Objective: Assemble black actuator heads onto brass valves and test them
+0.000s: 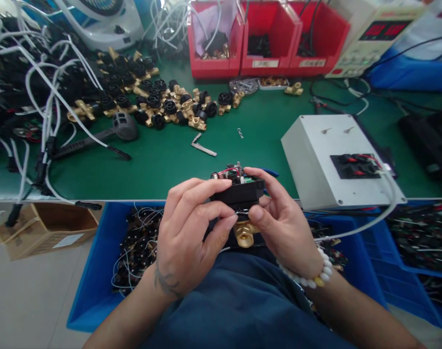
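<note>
Dark blue cloth [224, 305] spreads in soft folds across the person's lap. Just beyond, between both hands, a black plastic housing [239, 191], boxy and open-topped, is held up at the near edge of the counter [250, 145], small wires and a green board showing inside. Beneath it sits a brass fitting [244, 233] with a faceted, hollow mouth facing the camera. On the left hand [186, 228], one finger lies along the housing while the thumb and another finger are pinched together on a thin metal wire [242, 212]; its exact form is too small to make out for certain. The right hand [286, 228] has its fingers curled closed about the housing's right side, thumb low by the wire; smooth round beads form a bracelet [311, 276] at that wrist.

Farther off on the green counter lie a wavy metal clip [240, 133] and a bent silvery piece [203, 148]. To the right stands a flat-sided grey box [326, 160] with sharp edges; to the left, pale, smooth cables [42, 102] tangle. Across the far side are heaped brass tees with ribbed black caps [177, 104] and glossy red bins [215, 68].
</note>
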{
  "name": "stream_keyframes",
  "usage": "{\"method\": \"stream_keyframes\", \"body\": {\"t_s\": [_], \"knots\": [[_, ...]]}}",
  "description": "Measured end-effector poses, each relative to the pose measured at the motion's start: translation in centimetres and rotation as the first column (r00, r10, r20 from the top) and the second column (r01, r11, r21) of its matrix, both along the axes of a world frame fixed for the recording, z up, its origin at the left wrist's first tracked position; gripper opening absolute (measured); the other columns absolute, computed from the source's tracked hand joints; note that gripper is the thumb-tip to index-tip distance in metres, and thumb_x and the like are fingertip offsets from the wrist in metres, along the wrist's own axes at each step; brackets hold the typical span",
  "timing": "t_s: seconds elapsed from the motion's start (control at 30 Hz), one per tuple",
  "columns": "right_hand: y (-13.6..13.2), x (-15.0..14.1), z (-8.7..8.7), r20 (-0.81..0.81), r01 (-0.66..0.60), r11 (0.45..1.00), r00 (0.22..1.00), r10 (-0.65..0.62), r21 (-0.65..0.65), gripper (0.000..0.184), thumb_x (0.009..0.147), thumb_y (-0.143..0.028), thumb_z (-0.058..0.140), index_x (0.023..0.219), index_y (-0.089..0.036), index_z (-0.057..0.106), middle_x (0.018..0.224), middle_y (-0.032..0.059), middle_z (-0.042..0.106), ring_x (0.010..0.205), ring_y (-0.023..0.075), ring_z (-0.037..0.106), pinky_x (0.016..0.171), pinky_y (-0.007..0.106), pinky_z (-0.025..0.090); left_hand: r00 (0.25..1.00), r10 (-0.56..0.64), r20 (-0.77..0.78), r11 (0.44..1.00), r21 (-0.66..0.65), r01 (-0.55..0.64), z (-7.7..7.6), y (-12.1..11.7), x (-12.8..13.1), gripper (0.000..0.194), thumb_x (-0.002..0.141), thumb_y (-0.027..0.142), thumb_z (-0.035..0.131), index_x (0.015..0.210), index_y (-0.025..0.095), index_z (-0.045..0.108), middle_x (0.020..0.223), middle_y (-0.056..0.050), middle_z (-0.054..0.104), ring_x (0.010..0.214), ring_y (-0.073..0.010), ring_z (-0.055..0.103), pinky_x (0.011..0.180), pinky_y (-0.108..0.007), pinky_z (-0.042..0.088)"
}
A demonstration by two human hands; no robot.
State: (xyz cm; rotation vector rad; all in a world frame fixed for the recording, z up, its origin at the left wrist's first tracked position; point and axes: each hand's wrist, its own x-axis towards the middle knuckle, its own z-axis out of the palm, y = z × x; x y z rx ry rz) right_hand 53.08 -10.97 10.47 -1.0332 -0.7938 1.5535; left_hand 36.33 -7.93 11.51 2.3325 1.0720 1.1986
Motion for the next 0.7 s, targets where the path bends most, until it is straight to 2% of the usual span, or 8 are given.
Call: {"method": "stream_keyframes", "body": {"t_s": [0.2,0.3,0.37,0.43,0.47,0.53,0.63,0.7], "knots": [[0.0,0.1,-0.2,-0.026,0.025,0.999,0.999,-0.024,0.034,0.056,0.084,-0.040,0.078,0.130,-0.031,0.047,0.115,0.0016,0.074,0.103,0.0198,0.073,0.085,0.030,0.062,0.998,-0.005,0.060,1.000,0.005,0.004,-0.1,-0.6,0.6,0.016,0.086,0.011,0.068,0.096,0.022,0.063,0.119,-0.007,0.071,0.114,-0.0237,0.061,0.101,-0.041,0.051],[-0.1,-0.1,-0.1,0.008,0.025,0.998,1.000,-0.026,0.063,0.061,0.085,-0.046,0.077,0.133,-0.031,0.043,0.114,0.0026,0.074,0.101,0.0206,0.074,0.086,0.033,0.062,0.942,0.061,0.331,0.973,-0.229,0.018,-0.8,-0.9,1.0,0.037,0.087,0.018,0.070,0.122,0.024,0.059,0.141,-0.008,0.057,0.133,-0.0260,0.052,0.110,-0.045,0.047],[0.0,0.0,0.4,0.114,0.008,0.996,0.993,-0.018,0.087,0.065,0.086,-0.052,0.073,0.137,-0.031,0.040,0.113,0.0032,0.075,0.100,0.0210,0.074,0.083,0.034,0.062,0.809,0.183,0.558,0.812,-0.550,0.196,-1.4,-0.9,1.6,0.043,0.092,0.034,0.065,0.133,0.023,0.055,0.147,-0.011,0.053,0.138,-0.0288,0.049,0.111,-0.047,0.046],[0.4,0.9,1.5,0.364,-0.105,0.989,0.930,0.061,0.102,0.066,0.086,-0.053,0.072,0.140,-0.029,0.042,0.109,0.0033,0.076,0.095,0.0207,0.074,0.080,0.033,0.062,0.686,0.321,0.653,0.497,-0.733,0.465,-1.9,-0.6,2.2,0.048,0.094,0.047,0.061,0.132,0.019,0.056,0.138,-0.014,0.061,0.130,-0.0320,0.057,0.105,-0.047,0.051],[0.9,1.8,2.3,0.527,-0.179,0.979,0.843,0.103,0.095,0.062,0.087,-0.051,0.071,0.140,-0.027,0.047,0.105,0.0030,0.076,0.092,0.0203,0.074,0.079,0.033,0.061,0.652,0.377,0.658,0.369,-0.752,0.546,-2.0,-0.5,2.6,0.051,0.092,0.050,0.063,0.129,0.016,0.058,0.131,-0.016,0.066,0.123,-0.0331,0.063,0.099,-0.047,0.055],[2.6,4.6,3.7,0.827,-0.289,0.954,0.554,0.102,0.076,0.043,0.091,-0.047,0.067,0.128,-0.024,0.063,0.096,0.0028,0.077,0.085,0.0193,0.074,0.079,0.032,0.059,0.627,0.450,0.636,0.259,-0.764,0.590,-2.1,-0.3,3.1,0.056,0.085,0.050,0.072,0.125,0.013,0.058,0.121,-0.017,0.070,0.111,-0.0335,0.069,0.089,-0.044,0.059],[6.6,10.4,4.9,0.952,-0.093,0.949,0.080,-0.295,0.302,0.026,0.091,-0.035,0.069,0.113,-0.022,0.073,0.102,0.0062,0.076,0.096,0.0189,0.071,0.094,0.033,0.051,0.616,0.489,0.617,0.254,-0.777,0.576,-1.6,-0.3,3.4,0.061,0.081,0.055,0.076,0.120,0.011,0.060,0.110,-0.016,0.074,0.099,-0.0301,0.073,0.082,-0.039,0.060],[9.3,14.3,4.7,0.960,0.022,0.962,-0.074,-0.270,0.272,0.032,0.090,-0.029,0.071,0.117,-0.014,0.073,0.106,0.0118,0.075,0.097,0.0189,0.069,0.095,0.033,0.049,0.597,0.499,0.629,0.249,-0.763,0.596,-1.2,-0.4,3.3,0.065,0.080,0.061,0.074,0.120,0.011,0.062,0.106,-0.014,0.076,0.094,-0.0284,0.075,0.080,-0.037,0.060]]}}
